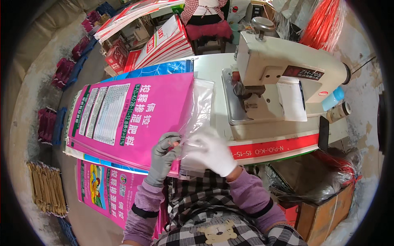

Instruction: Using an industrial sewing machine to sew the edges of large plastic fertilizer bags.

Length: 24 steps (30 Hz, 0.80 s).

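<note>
A stack of magenta printed sacks (164,102) lies on the table before me, with clear plastic liner (201,98) sticking out along its right edge. My left hand (164,156), in a grey glove, is at the near right corner of the top sack. Its fingers are curled together where sack and liner meet. A white glove covers my right hand (213,153), which is over the liner just to the right. Motion smears its fingers, so their grip does not show.
A cream sewing machine (287,65) stands on the table at the right, with a light-blue bottle (333,98) beside it. Red-and-white sacks (166,43) are piled beyond the table. Another person (205,12) sits at the far side. A wooden box (328,213) stands at lower right.
</note>
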Each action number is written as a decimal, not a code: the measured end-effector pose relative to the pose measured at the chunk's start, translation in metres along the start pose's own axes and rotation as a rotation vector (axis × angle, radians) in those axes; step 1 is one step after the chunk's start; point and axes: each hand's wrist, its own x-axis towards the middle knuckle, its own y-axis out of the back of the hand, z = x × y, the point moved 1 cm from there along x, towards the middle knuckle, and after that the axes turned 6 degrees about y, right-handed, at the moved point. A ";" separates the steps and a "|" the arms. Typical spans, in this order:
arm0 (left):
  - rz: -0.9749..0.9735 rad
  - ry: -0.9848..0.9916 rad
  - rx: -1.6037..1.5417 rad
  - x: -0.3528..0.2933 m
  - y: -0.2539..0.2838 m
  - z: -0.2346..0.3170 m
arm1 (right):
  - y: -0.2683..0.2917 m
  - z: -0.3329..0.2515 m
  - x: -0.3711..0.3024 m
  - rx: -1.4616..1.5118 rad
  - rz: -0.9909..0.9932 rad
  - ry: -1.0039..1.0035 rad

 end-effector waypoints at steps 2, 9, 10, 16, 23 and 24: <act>-0.133 -0.068 0.028 0.006 0.008 -0.007 | -0.027 -0.005 -0.004 -0.089 -0.055 -0.075; 0.157 -0.322 0.693 0.016 0.013 -0.037 | -0.077 0.007 -0.007 0.301 0.096 -0.098; 0.001 -0.023 1.107 0.015 0.009 -0.017 | -0.075 0.013 -0.011 0.266 0.083 -0.115; -0.078 0.574 0.458 0.031 0.056 0.004 | -0.074 0.022 -0.023 0.389 -0.116 0.035; -0.273 0.357 0.645 0.020 0.066 0.021 | -0.072 0.008 -0.009 0.529 -0.413 0.149; -0.372 0.172 0.795 0.014 0.081 0.015 | -0.069 -0.002 -0.008 0.819 -0.467 -0.207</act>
